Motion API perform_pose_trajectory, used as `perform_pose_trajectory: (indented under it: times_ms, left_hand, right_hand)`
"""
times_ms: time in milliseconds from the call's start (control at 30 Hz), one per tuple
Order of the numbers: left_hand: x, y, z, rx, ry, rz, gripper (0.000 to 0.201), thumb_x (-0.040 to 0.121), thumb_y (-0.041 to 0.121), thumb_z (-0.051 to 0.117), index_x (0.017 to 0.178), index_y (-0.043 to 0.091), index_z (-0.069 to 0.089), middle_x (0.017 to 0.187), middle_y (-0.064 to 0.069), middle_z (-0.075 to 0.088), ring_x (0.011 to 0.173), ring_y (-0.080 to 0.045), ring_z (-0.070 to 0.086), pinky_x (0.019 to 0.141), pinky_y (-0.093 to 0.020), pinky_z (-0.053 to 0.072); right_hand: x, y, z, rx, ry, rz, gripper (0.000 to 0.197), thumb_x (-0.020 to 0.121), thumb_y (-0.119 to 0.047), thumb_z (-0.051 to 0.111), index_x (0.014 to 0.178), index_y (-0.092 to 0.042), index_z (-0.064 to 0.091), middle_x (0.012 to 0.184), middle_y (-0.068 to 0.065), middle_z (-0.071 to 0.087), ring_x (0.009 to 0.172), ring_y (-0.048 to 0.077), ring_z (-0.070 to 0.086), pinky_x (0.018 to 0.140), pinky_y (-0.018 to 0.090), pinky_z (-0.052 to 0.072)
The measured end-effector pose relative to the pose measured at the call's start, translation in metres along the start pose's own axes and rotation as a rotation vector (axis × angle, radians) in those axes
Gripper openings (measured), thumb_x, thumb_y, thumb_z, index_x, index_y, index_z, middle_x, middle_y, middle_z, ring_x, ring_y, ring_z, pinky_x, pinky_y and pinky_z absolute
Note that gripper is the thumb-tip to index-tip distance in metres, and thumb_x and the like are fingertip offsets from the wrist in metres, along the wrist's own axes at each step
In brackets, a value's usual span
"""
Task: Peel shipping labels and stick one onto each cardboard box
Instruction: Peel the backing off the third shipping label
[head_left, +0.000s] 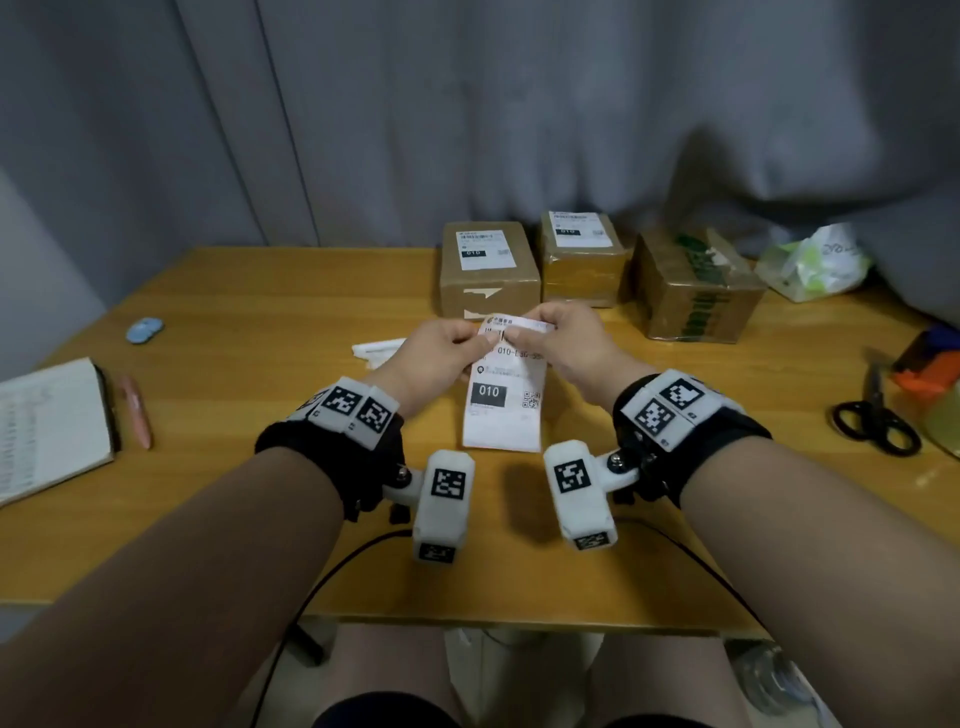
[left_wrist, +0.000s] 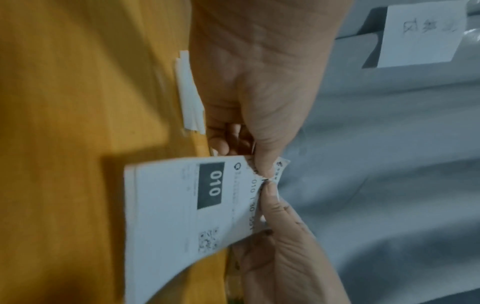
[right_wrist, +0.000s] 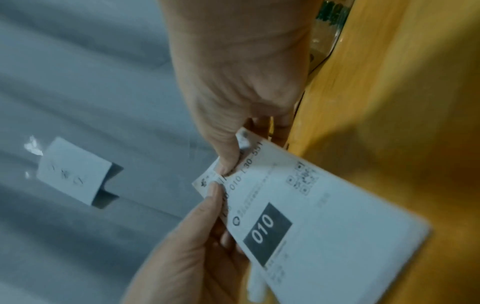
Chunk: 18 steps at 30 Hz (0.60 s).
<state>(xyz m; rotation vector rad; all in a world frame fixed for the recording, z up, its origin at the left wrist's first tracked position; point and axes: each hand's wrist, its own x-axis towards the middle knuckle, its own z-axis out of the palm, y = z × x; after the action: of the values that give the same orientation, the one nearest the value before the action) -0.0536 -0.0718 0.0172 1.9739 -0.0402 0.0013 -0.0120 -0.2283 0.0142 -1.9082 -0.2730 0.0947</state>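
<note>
Cardboard boxes, labelled: 2 of the 3 boxes at the far edge of the wooden table (head_left: 260, 312) already carry a white label on top, namely the left box (head_left: 489, 270) and the middle box (head_left: 582, 257).
Cardboard box, unlabelled: we see no white label on the right box (head_left: 698, 291), which is wrapped in tape with green print; its hidden faces we cannot check.
Label in hand: a white shipping label (head_left: 503, 400) marked "010" is held above the table, just in front of the boxes and between both hands, its lower end hanging toward the tabletop.
Left hand: the left hand (head_left: 441, 353) pinches the label's upper edge between thumb and fingers.
Right hand: the right hand (head_left: 558, 338) pinches the same upper edge right beside it; the 2 thumbs nearly touch at the corner.
Step in hand: we judge that the label is being parted from its backing at the top corner; the wrist views show the edge bent and slightly lifted, and little or nothing is peeled as yet.
Spent backing: white paper strips (head_left: 376, 349) lie on the table beside the left hand, probably liners from the labels already stuck.
Remaining work: we estimate 1 peel, 1 placement on the right box, and a press to seat it.
Bystanders: a notebook (head_left: 49, 421), a pen (head_left: 136, 410) and scissors (head_left: 878, 421) lie at the table's sides.
</note>
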Motion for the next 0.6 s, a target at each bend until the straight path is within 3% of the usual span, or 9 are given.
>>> perform_pose_trajectory:
  times_ms: [67,167,367,600]
  left_hand:
    - [0.005,0.011,-0.004,-0.019,0.039,0.055,0.016,0.092,0.021,0.058,0.091,0.007,0.064,0.074,0.002,0.066,0.054,0.004,0.06,0.051,-0.009,0.045]
    - [0.013,0.026,-0.01,-0.016,0.118,0.132,0.004,0.087,0.017,0.064,0.085,0.014,0.062,0.076,0.001,0.064,0.065,-0.007,0.06,0.06,-0.016,0.051]
    - [0.023,0.039,-0.016,-0.106,0.119,0.156,0.014,0.091,0.016,0.058,0.078,0.014,0.063,0.071,-0.003,0.063,0.058,-0.006,0.054,0.059,-0.015,0.049]
    - [0.026,0.036,-0.018,-0.247,0.08,0.133,0.008,0.088,0.007,0.059,0.081,0.009,0.062,0.074,-0.005,0.064,0.061,-0.01,0.057,0.06,-0.018,0.051]
  right_hand:
    - [0.002,-0.009,-0.008,0.051,-0.027,-0.04,0.008,0.085,-0.013,0.069,0.085,-0.006,0.065,0.082,0.006,0.07,0.073,0.017,0.066,0.066,0.029,0.054]
    - [0.004,-0.021,-0.017,0.038,-0.068,-0.091,0.011,0.083,-0.011,0.07,0.075,-0.015,0.064,0.075,0.001,0.07,0.065,0.009,0.066,0.06,0.023,0.053]
    - [0.01,-0.027,-0.03,0.233,0.021,-0.103,0.002,0.085,-0.011,0.068,0.083,-0.01,0.066,0.078,0.001,0.073,0.07,0.01,0.07,0.061,0.023,0.054]
    - [0.011,-0.027,-0.039,0.292,0.099,-0.114,0.019,0.095,-0.018,0.056,0.088,-0.007,0.07,0.088,0.007,0.075,0.079,0.017,0.072,0.07,0.026,0.058]
